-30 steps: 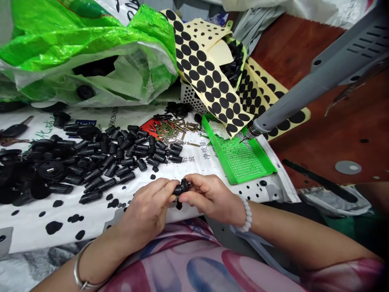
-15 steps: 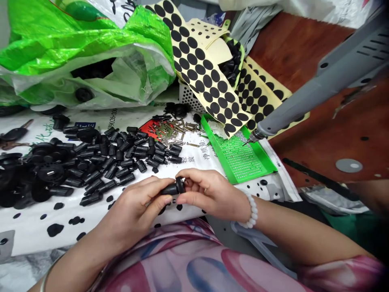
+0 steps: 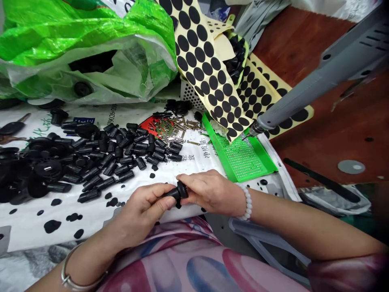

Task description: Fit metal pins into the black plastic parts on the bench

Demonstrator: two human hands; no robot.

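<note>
My left hand pinches the ribbed shaft of a black plastic knob between thumb and fingers. On the knob's wider, round end, the fingers and thumb of my right hand are closed; its far face is hidden by them. The knob lies nearly level, above the front edge of the white sheet. Beyond my left hand is a heap of loose black ribbed cylinders. Small flat metal strips lie scattered behind it.
A green tray of tiny screws sits right of centre, under the tip of a grey electric screwdriver. Sheets of black round stickers lean on a basket behind. A green plastic bag fills the back left. Black discs are piled left.
My right hand's fingers have closed further over the knob's round end, and its thumb is now mostly hidden. The knob has tilted slightly. The view has shifted a little.
</note>
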